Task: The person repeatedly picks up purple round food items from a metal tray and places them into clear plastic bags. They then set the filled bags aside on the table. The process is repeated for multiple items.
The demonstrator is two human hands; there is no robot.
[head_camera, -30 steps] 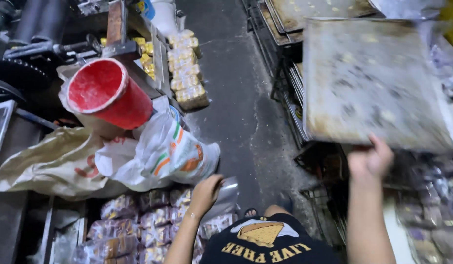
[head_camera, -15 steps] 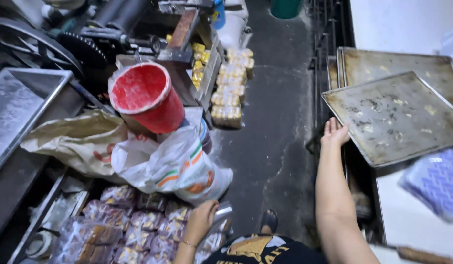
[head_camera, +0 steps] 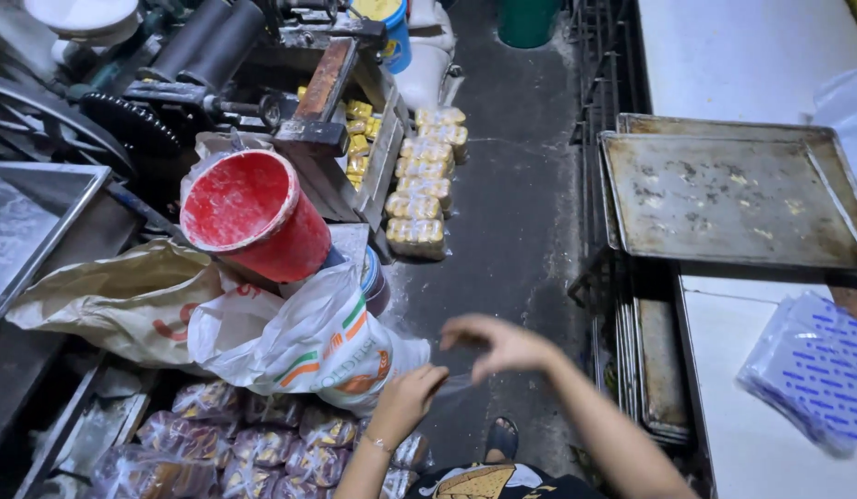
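left hand [head_camera: 405,402] + right hand [head_camera: 502,344] | pinched on clear plastic bag [head_camera: 451,386], at 6 o'clock | thin, limp, slippery, light | best held by edges | bread packs [head_camera: 262,439] at 8 o'clock

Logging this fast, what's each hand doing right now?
Left hand: closed, pinching a clear plastic bag.
Right hand: fingers curled at the same bag; grip cannot be told.

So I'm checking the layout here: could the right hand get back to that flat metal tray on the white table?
Probably yes. The right hand hangs over bare floor, and the metal tray lies uncovered on the white table to its right, nothing between them but the rack edge.
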